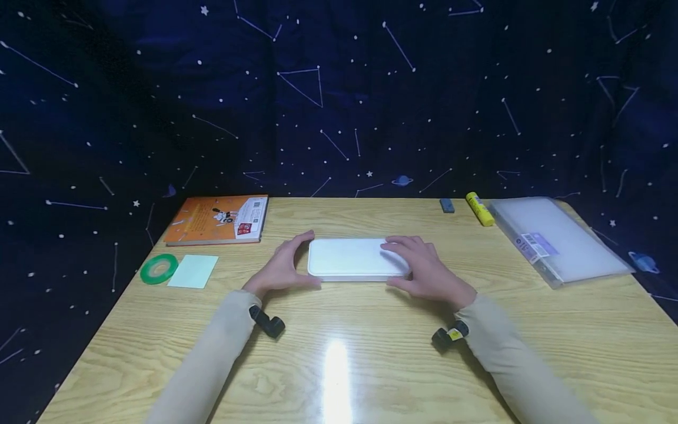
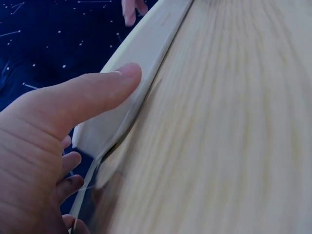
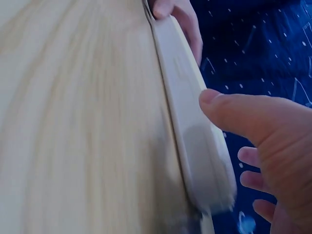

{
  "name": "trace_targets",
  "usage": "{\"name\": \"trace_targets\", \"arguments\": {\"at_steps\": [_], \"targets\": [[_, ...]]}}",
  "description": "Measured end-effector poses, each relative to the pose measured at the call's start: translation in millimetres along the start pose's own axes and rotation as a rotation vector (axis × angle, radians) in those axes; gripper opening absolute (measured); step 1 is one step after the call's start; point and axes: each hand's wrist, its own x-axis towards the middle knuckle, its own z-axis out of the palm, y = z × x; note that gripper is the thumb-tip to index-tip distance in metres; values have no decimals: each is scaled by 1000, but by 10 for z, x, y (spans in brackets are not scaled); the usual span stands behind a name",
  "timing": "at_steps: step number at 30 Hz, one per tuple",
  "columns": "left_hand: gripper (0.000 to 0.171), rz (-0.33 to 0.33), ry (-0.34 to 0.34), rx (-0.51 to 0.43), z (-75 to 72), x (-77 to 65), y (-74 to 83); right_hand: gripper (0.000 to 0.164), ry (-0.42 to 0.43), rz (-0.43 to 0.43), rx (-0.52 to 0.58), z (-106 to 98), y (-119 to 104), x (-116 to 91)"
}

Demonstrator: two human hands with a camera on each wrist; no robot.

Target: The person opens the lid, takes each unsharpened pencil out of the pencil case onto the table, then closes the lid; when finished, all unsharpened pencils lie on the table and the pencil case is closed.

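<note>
A long white box [image 1: 346,259] with rounded corners lies flat across the middle of the wooden table. At its left end my left hand [image 1: 286,265] holds it, thumb along the front side and fingers at the back corner. The left wrist view has the left thumb [image 2: 109,92] across the box's front face [image 2: 141,53]. My right hand [image 1: 426,268] spans the other end, thumb at the front and fingers over the top and back edge. In the right wrist view its thumb [image 3: 243,114] meets the upper edge of the box [image 3: 187,102].
At the left are an orange book [image 1: 217,219], a green tape roll [image 1: 159,269] and pale sticky notes [image 1: 193,271]. A blue eraser [image 1: 447,205], a yellow glue stick [image 1: 479,209] and a clear plastic file case [image 1: 567,235] lie at the right. A starry dark curtain [image 1: 339,100] hangs behind.
</note>
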Motion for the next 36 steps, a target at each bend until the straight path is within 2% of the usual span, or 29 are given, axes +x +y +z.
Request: {"name": "trace_targets", "arguments": {"at_steps": [5, 10, 16, 21, 26, 32, 36], "targets": [[108, 24, 3, 13, 53, 64, 11, 64, 3, -44, 15, 122, -122, 141], [105, 12, -13, 23, 103, 75, 17, 55, 2, -66, 54, 203, -214, 217], [101, -3, 25, 32, 126, 62, -8, 42, 18, -87, 68, 320, -261, 313], [101, -30, 33, 38, 114, 59, -12, 42, 40, -110, 11, 376, -253, 364], [101, -40, 39, 34, 92, 41, -10, 40, 112, -191, -94, 441, -251, 374], [101, -37, 50, 41, 100, 33, 3, 34, 203, -271, -123, 513, -225, 337], [102, -26, 45, 32, 99, 48, 4, 31, 209, -278, -149, 528, -237, 309]]}}
